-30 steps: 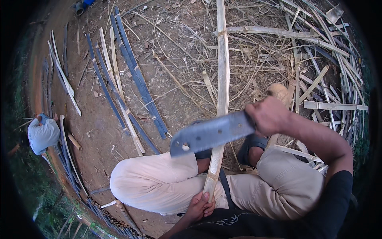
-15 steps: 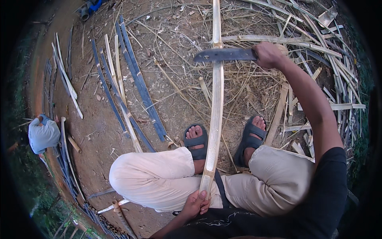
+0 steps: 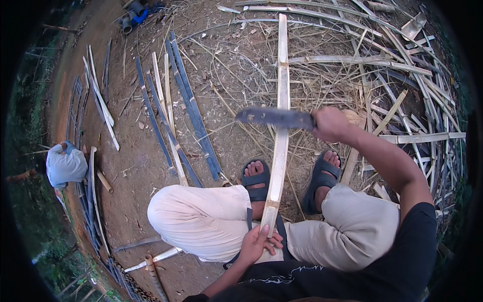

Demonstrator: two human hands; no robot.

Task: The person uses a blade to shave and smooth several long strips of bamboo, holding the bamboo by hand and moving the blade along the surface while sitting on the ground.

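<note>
A long split bamboo strip (image 3: 278, 171) runs away from my lap between my feet, its pale inner face up. My left hand (image 3: 257, 245) holds its near end, thumb along the edge and fingers beside and below. Farther out, my right hand (image 3: 332, 124) is wrapped round the handle of a dark machete (image 3: 261, 117). The blade lies across the strip, pointing left and blurred by motion. Whether its edge bites into the bamboo I cannot tell.
Dark and pale bamboo strips (image 3: 193, 110) lie on the soil to the left. Shavings and a heap of split bamboo (image 3: 422, 136) spread at the right. My sandalled feet (image 3: 256, 180) flank the strip. Another person (image 3: 67, 165) crouches at far left near bamboo poles.
My right hand has brought the machete nearer to me along the bamboo strip. My left hand still holds the near end. The whole view has shifted slightly.
</note>
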